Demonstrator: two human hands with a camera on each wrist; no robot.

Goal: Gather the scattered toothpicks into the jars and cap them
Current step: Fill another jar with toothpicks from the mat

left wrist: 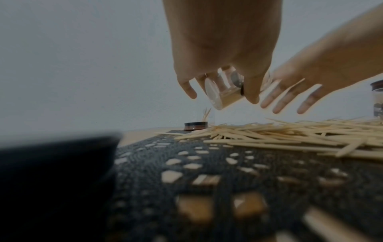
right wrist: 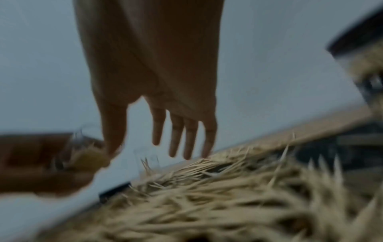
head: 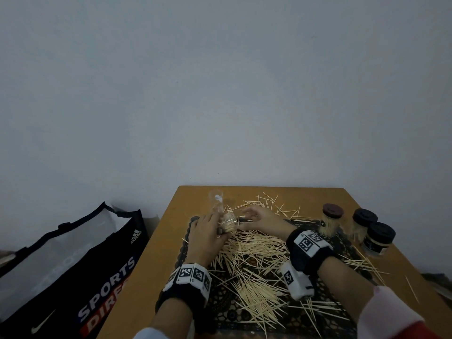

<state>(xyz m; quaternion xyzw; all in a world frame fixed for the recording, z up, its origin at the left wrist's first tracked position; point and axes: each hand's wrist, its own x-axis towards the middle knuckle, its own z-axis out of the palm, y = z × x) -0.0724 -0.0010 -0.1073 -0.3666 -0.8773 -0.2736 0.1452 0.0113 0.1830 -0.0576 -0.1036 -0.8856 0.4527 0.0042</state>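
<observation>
Nearest the person, loose toothpicks (head: 254,272) are being left scattered in a thick heap across a dark openwork mat (head: 227,311) on the wooden table (head: 156,243); the mat's near edge is being cut off by the frame and its pattern is blurred in the left wrist view. Beyond the heap, a clear jar (left wrist: 222,89) partly filled with toothpicks is being held tilted above the mat by the left hand (head: 208,231), whose fingers and thumb are curled round it; the jar's mouth is being hidden by that hand. Just right of the jar, the right hand (head: 259,218) is being held with fingers (left wrist: 283,99) straight and slightly spread, one toothpick lying across them; whether anything more is being carried cannot be told. To the right, three capped jars (head: 354,228) are standing together. Farther back, an empty clear jar (head: 216,200) is standing upright, faint against the wall, with a loose cap (left wrist: 196,128) near it.
</observation>
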